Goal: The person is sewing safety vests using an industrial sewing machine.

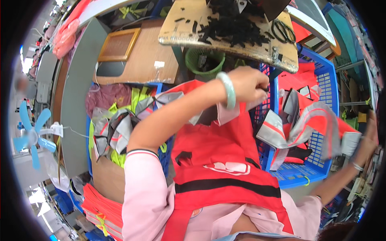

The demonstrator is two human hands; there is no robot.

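My left hand, with a pale green bangle at the wrist, is closed in front of the wooden table's edge. A small dark bit shows at its fingers, but I cannot make out what it holds. Beneath the wrist lies a piece of grey and pale fabric over my red apron. My right hand is stretched far out to the right and smeared by motion. Beside it a grey reflective strip with bright red edging curves over the right blue basket, its end near the fingers blurred.
Black scraps lie on the wooden table, with a green basket below. At left, another bin holds grey and yellow pieces. A stack of orange-red fabric and a blue fan are farther left.
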